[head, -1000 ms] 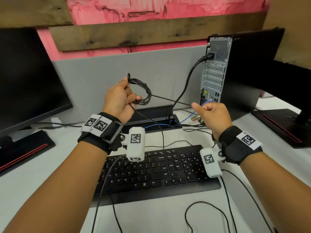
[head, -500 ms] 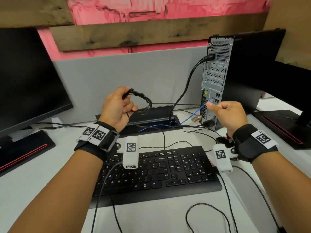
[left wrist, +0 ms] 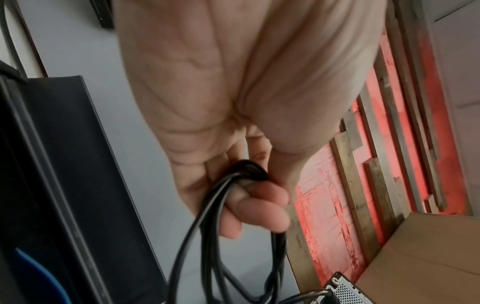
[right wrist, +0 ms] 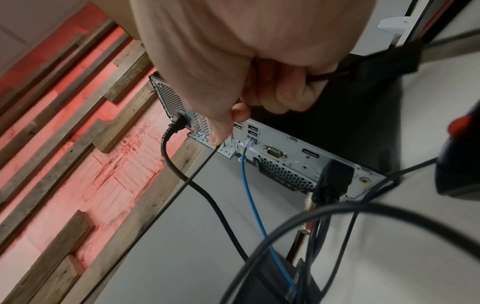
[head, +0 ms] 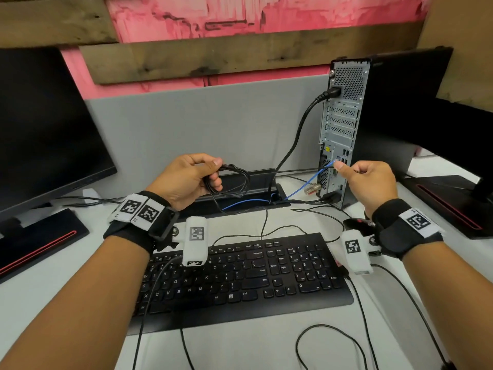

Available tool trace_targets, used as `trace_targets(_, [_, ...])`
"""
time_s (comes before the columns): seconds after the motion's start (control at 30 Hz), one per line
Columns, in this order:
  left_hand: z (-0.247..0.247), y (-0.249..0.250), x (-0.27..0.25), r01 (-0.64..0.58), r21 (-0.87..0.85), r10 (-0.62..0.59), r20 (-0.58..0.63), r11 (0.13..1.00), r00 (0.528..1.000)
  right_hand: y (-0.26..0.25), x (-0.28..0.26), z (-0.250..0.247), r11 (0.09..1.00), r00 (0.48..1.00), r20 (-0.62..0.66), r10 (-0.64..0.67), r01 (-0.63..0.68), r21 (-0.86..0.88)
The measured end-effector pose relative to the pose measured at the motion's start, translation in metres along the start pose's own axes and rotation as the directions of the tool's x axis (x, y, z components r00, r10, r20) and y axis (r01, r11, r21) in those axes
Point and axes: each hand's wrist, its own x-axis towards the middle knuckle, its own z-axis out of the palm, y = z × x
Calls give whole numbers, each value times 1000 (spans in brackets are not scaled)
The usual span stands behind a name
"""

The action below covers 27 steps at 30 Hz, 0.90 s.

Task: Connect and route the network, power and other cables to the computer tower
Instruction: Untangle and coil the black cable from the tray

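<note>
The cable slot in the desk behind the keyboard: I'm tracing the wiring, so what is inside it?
The blue network cable and the thick black power cable run into the cable slot. Where they lead below is hidden by the desk and by the left hand.

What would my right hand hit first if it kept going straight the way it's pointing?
Probably the tower's back panel: the right hand, pinching a thin black cable, points at the ports beside the plugged-in blue cable. The gap is hard to judge.
</note>
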Motion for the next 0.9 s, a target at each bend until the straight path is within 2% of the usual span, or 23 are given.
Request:
trace_targets(0.07, [1,3,1,-34,18,35,-14,999,999,-5,-2,-1,1000,1000,-6,-7,7,1])
trace_targets(0.17, [2,8,5,-133,77,141,-104,988,985,-14,-3,-1,999,999,-10,-48,48,10])
trace_targets(0.3, [1,23,18,-268,128,289,-197,955,937,-24,-5,-2,994,994,24,-110,111,-10])
trace_targets(0.4, [-1,31,32,-315,190,356,-242,930,903,-33,-6,-1,984,984,55,-172,174,-39])
trace_targets(0.47, [-2,31,45,-299,294,375,-248,908,893,-39,-6,0,977,977,70,-203,207,-53])
trace_targets(0.57, [-3,18,65,-231,421,354,-242,877,903,-45,-3,0,969,970,93,-226,234,-76])
trace_targets(0.73, [3,-20,93,-88,529,250,-244,844,937,-46,4,2,969,967,122,-222,232,-79])
trace_targets(0.9, [8,-50,110,-38,578,219,-246,815,944,-38,14,4,979,979,80,-186,192,-70])
